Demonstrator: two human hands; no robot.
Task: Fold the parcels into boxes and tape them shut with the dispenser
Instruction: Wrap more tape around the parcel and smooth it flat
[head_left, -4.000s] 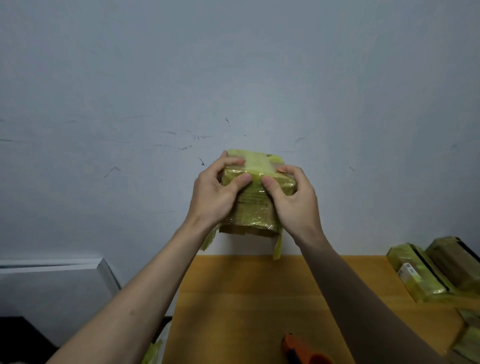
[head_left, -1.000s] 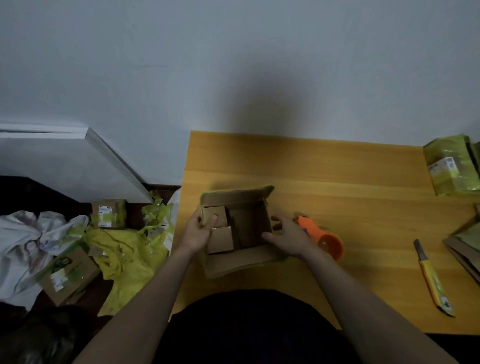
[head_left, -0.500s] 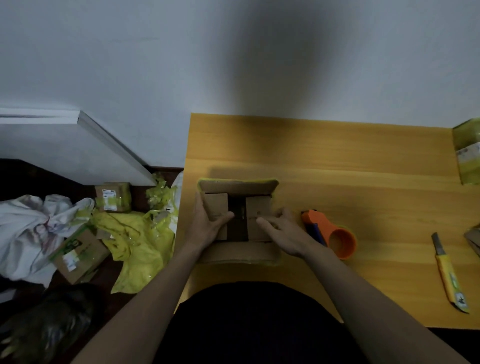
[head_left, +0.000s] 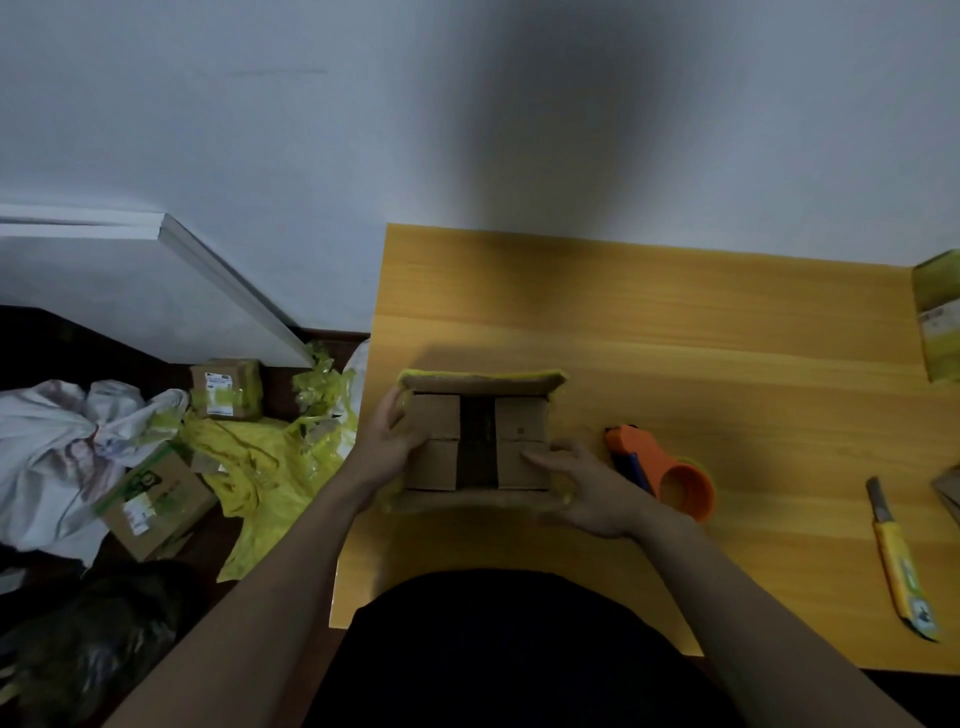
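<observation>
So the cardboard box (head_left: 478, 441) sits on the wooden table (head_left: 727, 364), close to its left edge and right in front of the person. Its two short inner flaps are folded in, with a dark gap down the middle, while the far flap and near flap, both edged with yellow tape, are open. The left hand (head_left: 387, 441) lies along the box's left side, fingers fairly straight, pushing on the left flap. The right hand (head_left: 582, 488) is at the box's near right corner, fingers stretched flat over the right flap, pressing rather than gripping anything. Just right of the box, partly behind that hand, lies the orange tape dispenser (head_left: 670, 475). Further right of the box is a yellow box cutter (head_left: 901, 566), and a yellow-taped parcel (head_left: 937, 322) with a white label sits at the frame's edge; the label is too blurry to read. On the floor left of the box: a small taped box (head_left: 226, 389) with a white label, a bigger carton (head_left: 156, 499) with a green logo I can't make out, crumpled yellow plastic wrap (head_left: 260, 467) and a white cloth (head_left: 62, 447).
</observation>
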